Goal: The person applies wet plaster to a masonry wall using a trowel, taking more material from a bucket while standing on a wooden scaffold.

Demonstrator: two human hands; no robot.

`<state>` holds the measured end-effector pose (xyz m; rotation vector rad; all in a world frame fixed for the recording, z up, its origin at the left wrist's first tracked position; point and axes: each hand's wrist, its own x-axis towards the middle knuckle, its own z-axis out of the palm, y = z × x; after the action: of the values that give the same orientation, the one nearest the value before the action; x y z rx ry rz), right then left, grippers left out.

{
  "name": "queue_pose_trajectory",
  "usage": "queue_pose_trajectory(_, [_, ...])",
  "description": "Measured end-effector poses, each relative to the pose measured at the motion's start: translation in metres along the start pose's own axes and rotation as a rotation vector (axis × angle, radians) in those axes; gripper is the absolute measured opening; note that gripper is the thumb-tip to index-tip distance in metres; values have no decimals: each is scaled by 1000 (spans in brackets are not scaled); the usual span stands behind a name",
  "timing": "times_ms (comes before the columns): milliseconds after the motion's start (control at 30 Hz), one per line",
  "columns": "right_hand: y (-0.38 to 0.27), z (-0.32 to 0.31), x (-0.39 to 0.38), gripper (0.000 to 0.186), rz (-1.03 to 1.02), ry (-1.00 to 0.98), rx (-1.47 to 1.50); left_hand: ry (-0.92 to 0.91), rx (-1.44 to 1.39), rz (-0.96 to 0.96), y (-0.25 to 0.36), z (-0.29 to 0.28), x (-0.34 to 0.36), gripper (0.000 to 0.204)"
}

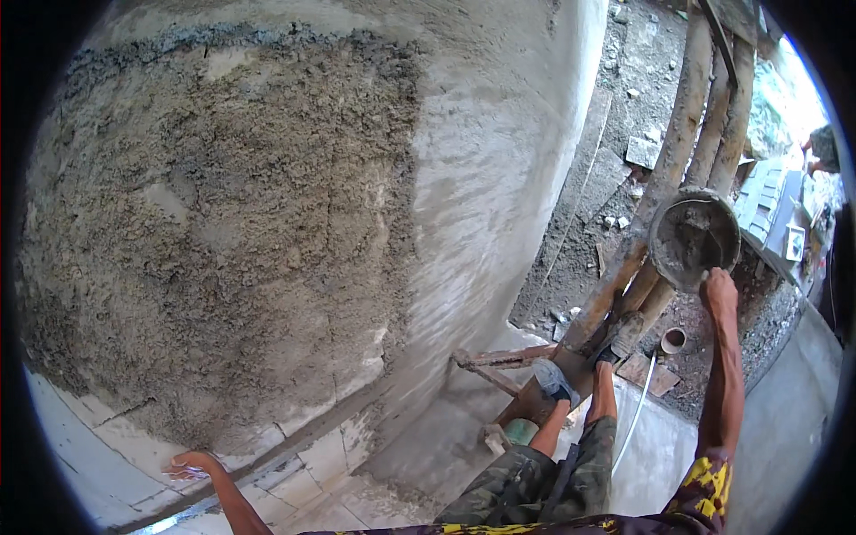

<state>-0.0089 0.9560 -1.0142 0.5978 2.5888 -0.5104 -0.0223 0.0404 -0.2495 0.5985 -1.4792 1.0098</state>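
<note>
In the head view, the right hand (pixel 719 287) is stretched forward and is closed on the lower rim of a round mortar pan (pixel 695 236). The pan is seen lying on a few wooden poles (pixel 687 134), which run away from the person, and grey wet mortar is seen inside it. The pan lies directly ahead of the right hand, touching it, so this hand is clearly the nearer one; the left hand is well apart from it, on the other side.

The left hand (pixel 189 465) is laid flat, with the fingers spread and released, against the lower bare blocks of the wall (pixel 499 178). Nothing is grasped by it. Just above it, a large patch of rough plaster (pixel 223 232) is spread over the wall.

The person's two feet are placed on the poles, and a white pipe (pixel 635 415) is seen beside them. Rubble is seen on the ground (pixel 615 98) far below.
</note>
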Motion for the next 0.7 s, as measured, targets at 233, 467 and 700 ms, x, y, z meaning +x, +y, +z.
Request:
queue_pose_trajectory(233, [-63, 31, -14, 33, 181, -228, 452, 122, 31, 434, -13, 42, 102, 61])
queue_pose_trajectory(467, [-13, -28, -40, 39, 179, -71, 266, 153, 82, 287, 6, 82, 91, 54])
queue_pose_trajectory(700, [-90, -50, -26, 29, 98, 18, 94, 19, -160, 468, 15, -34, -25, 55])
